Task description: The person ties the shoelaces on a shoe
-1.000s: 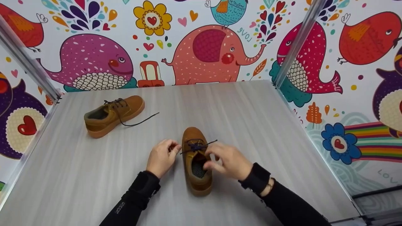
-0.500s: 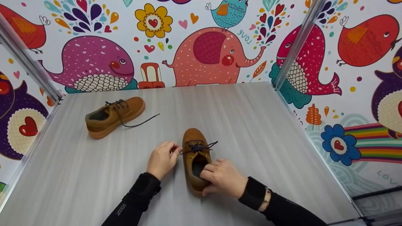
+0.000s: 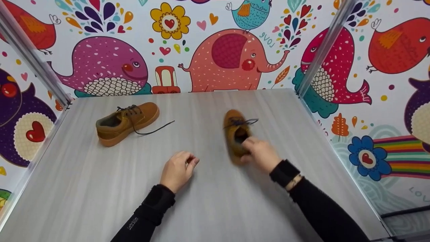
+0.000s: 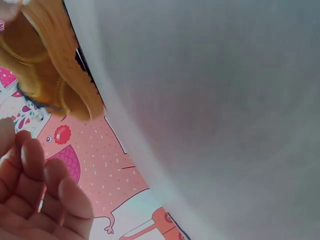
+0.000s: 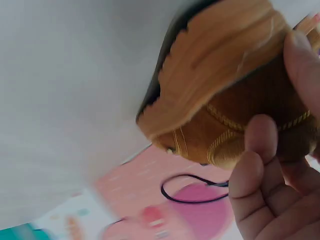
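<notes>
A tan lace-up shoe (image 3: 230,143) with a dark bow is slightly blurred right of the centre in the head view, toe toward the back wall. My right hand (image 3: 263,154) grips it by the heel, thumb at the back and fingers at the collar. The right wrist view shows the thumb near the sole edge and fingertips against the stitched side, with a dark lace loop (image 5: 175,192) hanging below. My left hand (image 3: 176,171) holds nothing, its fingers loosely curled over the table. From the left wrist, the relaxed fingers (image 4: 65,200) show, with the shoe beyond them.
A matching tan shoe (image 3: 146,116) lies at the back left, one dark lace (image 3: 158,130) trailing to its right. The pale wood-grain table (image 3: 208,201) is bounded by printed panels (image 3: 198,67) at the back and sides, with metal posts (image 3: 324,50) at the corners.
My right hand has moved from the lace to the heel, gripped the shoe and carried it right and toward the back. My left hand has hardly moved.
</notes>
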Demonstrator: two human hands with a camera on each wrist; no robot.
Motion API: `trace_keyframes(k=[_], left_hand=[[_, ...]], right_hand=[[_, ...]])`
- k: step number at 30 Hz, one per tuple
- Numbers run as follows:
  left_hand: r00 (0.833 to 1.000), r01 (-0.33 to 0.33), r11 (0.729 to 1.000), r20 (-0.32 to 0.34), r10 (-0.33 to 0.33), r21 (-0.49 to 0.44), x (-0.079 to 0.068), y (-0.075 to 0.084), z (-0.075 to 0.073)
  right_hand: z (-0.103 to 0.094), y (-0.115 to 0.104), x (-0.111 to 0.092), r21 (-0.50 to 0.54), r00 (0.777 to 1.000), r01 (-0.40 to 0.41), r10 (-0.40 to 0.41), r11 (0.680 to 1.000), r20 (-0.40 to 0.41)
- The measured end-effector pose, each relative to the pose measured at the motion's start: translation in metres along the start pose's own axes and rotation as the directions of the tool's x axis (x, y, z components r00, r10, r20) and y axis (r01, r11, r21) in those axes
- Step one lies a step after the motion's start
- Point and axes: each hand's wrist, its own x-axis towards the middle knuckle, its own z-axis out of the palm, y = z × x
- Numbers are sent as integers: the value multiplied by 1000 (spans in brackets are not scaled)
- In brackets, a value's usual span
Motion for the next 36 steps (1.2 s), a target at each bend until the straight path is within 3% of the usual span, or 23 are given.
trace_keyframes(k=[3,7,11,16,21,26,32,36], left_hand=[[1000,17,1000,11,-17,-3,0,-1,0],[999,34,999,27,-34,-6,0,-2,0],[999,28,1000,16,-28,-2,1,-2,0],[999,27,1000,18,-27,7,1,-2,-1],[998,43,999,36,-43,5,0,-2,-3],[998,50,999,44,-49,-1,0,0,-3],[999,34,999,40,-34,-2,0,-1,-3],[999,20,1000,34,-20,1,0,-1,-3]], right_hand=[[-5,42,11,39,975,-221,219,975,38],[-11,93,25,31,887,-458,454,888,85],[-11,125,35,-1,813,-579,577,815,73],[-6,138,49,-30,761,-647,648,762,42],[0,138,60,-48,737,-673,675,738,42],[1,135,57,-37,728,-683,684,730,48],[6,126,51,-12,702,-709,707,705,85],[7,119,46,6,701,-710,705,704,107]])
